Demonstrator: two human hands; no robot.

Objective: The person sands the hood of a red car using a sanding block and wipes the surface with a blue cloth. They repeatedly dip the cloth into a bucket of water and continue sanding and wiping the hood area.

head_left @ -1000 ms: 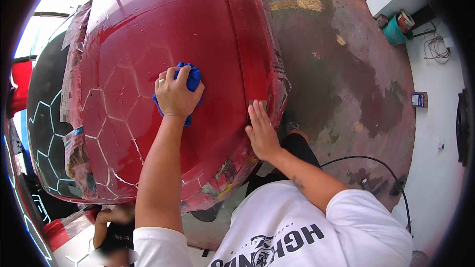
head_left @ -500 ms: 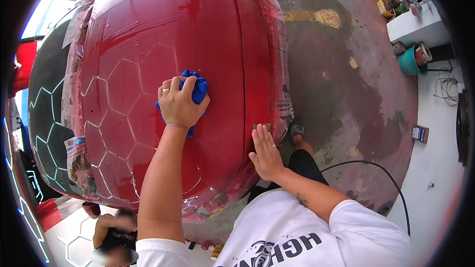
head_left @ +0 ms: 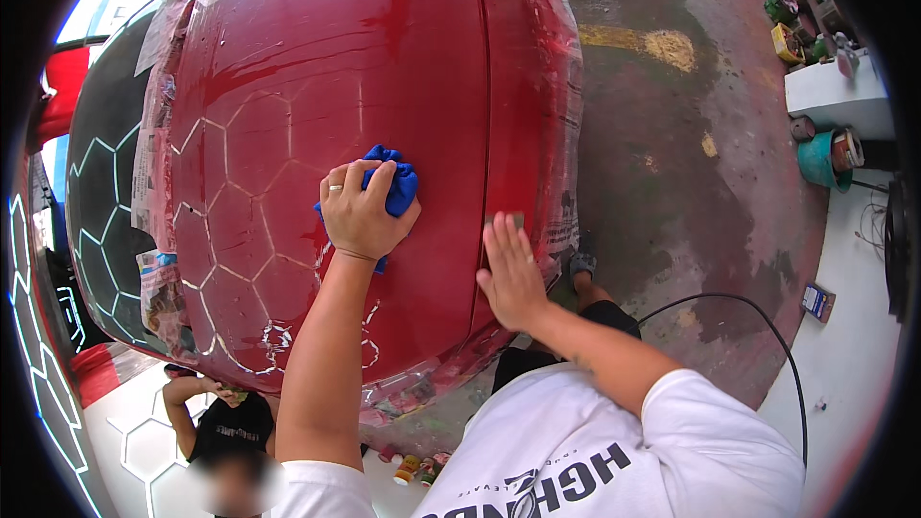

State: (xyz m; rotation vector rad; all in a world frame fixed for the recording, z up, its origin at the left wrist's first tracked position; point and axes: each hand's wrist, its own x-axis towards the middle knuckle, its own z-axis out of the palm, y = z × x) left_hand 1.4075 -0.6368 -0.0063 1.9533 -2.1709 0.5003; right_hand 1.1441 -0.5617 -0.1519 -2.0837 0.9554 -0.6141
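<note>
A wet, glossy red car panel [head_left: 422, 67] with pale hexagon outlines fills the middle of the view. My left hand [head_left: 365, 216], a ring on one finger, is closed around a bunched blue cloth [head_left: 402, 188] and rests on the panel. Right of the panel's long seam, my right hand [head_left: 515, 273] lies with fingers stretched and close together. Its fingertips press on a small grey-green piece of sandpaper [head_left: 519, 221] against the red edge strip. Most of that piece is hidden beneath the fingers.
Newspaper and plastic masking [head_left: 153, 158] borders the panel's left side; plastic film [head_left: 568, 105] covers its right edge. A black hose [head_left: 767, 326] curves over the stained floor. Another person [head_left: 235, 427] is at lower left. A teal bucket [head_left: 817, 161] stands at right.
My right hand and the sandpaper have moved farther away along the edge strip. The left hand stays on the cloth at about the same spot. The other person shows more fully, and the view has shifted slightly.
</note>
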